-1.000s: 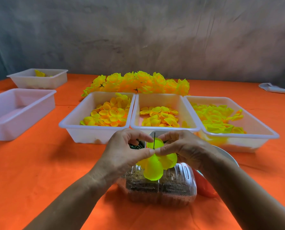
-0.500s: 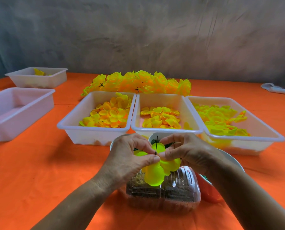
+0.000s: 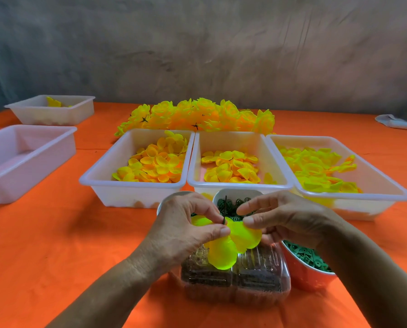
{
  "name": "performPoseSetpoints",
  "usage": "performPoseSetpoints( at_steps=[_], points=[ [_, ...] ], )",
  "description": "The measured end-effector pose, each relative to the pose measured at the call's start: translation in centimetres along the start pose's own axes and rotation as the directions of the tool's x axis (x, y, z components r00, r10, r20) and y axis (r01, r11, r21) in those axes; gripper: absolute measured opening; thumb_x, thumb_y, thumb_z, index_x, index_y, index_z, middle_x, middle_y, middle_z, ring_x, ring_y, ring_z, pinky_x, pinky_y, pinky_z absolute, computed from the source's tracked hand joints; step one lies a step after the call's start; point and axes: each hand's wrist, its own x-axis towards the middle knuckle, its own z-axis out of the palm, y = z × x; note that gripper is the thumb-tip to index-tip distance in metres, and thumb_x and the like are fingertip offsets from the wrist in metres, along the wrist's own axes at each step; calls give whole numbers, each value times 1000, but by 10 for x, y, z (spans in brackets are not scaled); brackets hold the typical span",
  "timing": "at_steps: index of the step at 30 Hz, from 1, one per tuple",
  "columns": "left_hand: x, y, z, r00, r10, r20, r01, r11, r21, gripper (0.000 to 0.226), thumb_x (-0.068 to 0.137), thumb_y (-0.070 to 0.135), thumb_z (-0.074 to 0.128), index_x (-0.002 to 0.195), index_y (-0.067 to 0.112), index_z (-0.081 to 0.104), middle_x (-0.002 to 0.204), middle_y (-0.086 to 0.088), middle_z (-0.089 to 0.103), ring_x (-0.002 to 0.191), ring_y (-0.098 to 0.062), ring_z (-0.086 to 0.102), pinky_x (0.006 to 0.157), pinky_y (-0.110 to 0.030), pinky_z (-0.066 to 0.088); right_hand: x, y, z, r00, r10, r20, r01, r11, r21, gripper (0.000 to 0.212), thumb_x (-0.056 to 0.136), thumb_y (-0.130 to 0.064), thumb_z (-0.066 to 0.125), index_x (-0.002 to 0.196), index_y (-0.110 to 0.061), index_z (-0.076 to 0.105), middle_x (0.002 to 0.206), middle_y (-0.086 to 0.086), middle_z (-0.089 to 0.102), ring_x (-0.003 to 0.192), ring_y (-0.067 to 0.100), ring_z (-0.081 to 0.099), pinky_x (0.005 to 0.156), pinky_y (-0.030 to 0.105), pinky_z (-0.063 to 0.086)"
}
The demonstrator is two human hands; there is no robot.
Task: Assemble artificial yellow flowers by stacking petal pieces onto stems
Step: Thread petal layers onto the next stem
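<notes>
My left hand (image 3: 183,229) is pinching a thin dark wire stem (image 3: 225,210) threaded through bright yellow fabric petals (image 3: 230,245). My right hand (image 3: 285,217) is pinching the petals' edge, above a clear plastic box (image 3: 257,280) on the bench.

five white trays (image 3: 136,185), two hands (image 3: 181,230)

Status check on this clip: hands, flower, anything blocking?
Left hand pinches stem at petal piece. Right hand holds petal edge, index finger lifted. Clear container sits directly beneath; nothing blocking.
</notes>
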Motion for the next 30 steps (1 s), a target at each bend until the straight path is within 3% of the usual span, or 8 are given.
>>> performPoseSetpoints(
  at_steps=[4, 9, 14, 17, 21, 24, 27, 30],
  points=[
    [0, 1, 0, 1000, 8, -2, -8, 1000, -4, 14, 60, 9, 86, 64, 13, 73, 81, 4, 69, 86, -8, 65, 86, -22, 47, -5, 7, 0, 999, 16, 34, -19, 997, 72, 50, 43, -17, 79, 92, -8, 71, 72, 9, 63, 55, 12, 54, 45, 19, 46],
    [0, 2, 1, 1000, 6, -1, -6, 1000, 8, 14, 61, 9, 86, 65, 13, 73, 81, 4, 69, 86, -8, 65, 86, -23, 48, -4, 11, 7, 995, -44, -92, 52, 994, 91, 44, 45, -10, 76, 88, -1, 68, 64, 9, 61, 56, 16, 51, 45, 17, 44],
    [2, -2, 0, 1000, 26, -7, -26, 1000, 6, 14, 60, 10, 86, 64, 13, 73, 77, 8, 67, 83, -6, 64, 81, -17, 47, -2, 10, 11, 983, -86, -160, 82, 996, -33, 25, 61, -2, 79, 83, 3, 68, 59, 10, 60, 46, 11, 52, 46, 18, 41],
    [3, -4, 0, 1000, 30, 8, -30, 1000, -2, 14, 59, 13, 87, 63, 14, 73, 76, 11, 67, 82, -6, 64, 79, -13, 45, -2, 0, 6, 978, -134, -160, 116, 986, -119, 38, 49, -27, 80, 80, -6, 73, 64, 5, 68, 51, 6, 58, 48, 17, 43],
    [5, -3, -1, 999, 30, 18, -29, 1000, -5, 15, 58, 13, 87, 63, 13, 74, 76, 7, 68, 81, -6, 64, 80, -15, 46, 30, -16, -8, 880, -298, -370, 202, 939, -277, 17, 66, -27, 82, 76, -16, 73, 60, -6, 68, 51, -2, 58, 47, 14, 40],
    [5, -3, -1, 1000, 20, 9, -20, 1000, -19, 16, 57, 12, 88, 62, 14, 73, 76, 5, 69, 81, -8, 64, 80, -19, 48, 77, -21, -17, 775, -344, -529, 89, 890, -448, 20, 75, -27, 79, 81, -10, 73, 66, 3, 64, 58, 12, 56, 51, 23, 39],
    [4, -3, -1, 1000, 8, 18, -8, 1000, -21, 15, 59, 13, 87, 63, 13, 73, 77, 5, 68, 80, -7, 64, 78, -16, 47, 118, -29, -16, 764, -320, -560, -131, 774, -620, 40, 77, -43, 74, 75, -5, 67, 73, 11, 65, 78, 30, 62, 59, 33, 43],
    [3, -4, -1, 999, -5, 40, 6, 1000, -29, 15, 62, 14, 86, 65, 16, 72, 78, 6, 68, 82, -7, 64, 80, -17, 47, 147, -31, -11, 756, -260, -600, -279, 701, -656, 53, 75, -56, 71, 62, -12, 45, 74, 5, 52, 82, 29, 55, 58, 30, 35]
  ],
)
